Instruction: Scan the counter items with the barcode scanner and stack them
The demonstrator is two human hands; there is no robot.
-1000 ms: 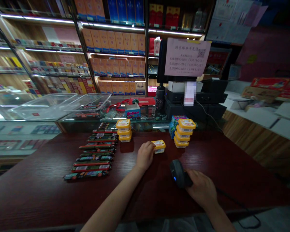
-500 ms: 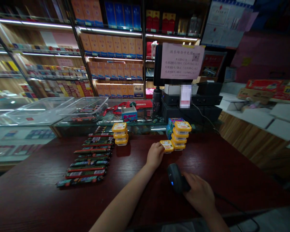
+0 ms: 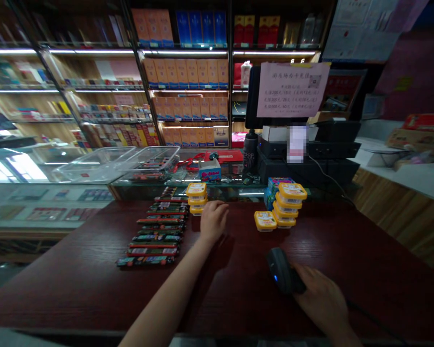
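Note:
My left hand (image 3: pixel 214 221) is over the counter beside a short stack of yellow-lidded tubs (image 3: pixel 196 198). Its fingers are loosely bent and somewhat apart, with nothing visible in them. Lower right, my right hand (image 3: pixel 320 296) grips a black barcode scanner (image 3: pixel 282 270) with a blue light. A single yellow-lidded tub (image 3: pixel 265 220) lies flat against the foot of a taller stack of similar tubs (image 3: pixel 289 205). Left of the short stack, a row of dark, slim wrapped packs (image 3: pixel 157 237) runs away from me.
Behind the counter (image 3: pixel 235 299) is a glass ledge with clear plastic bins (image 3: pixel 155 161), a small blue box (image 3: pixel 210 171) and a black bottle (image 3: pixel 250 152). A monitor with a pink notice (image 3: pixel 292 89) stands at the back right. The scanner's cable trails right.
My left hand has let go of the single tub by the taller stack and moved left to the short stack. The view has turned left; my right hand still holds the scanner.

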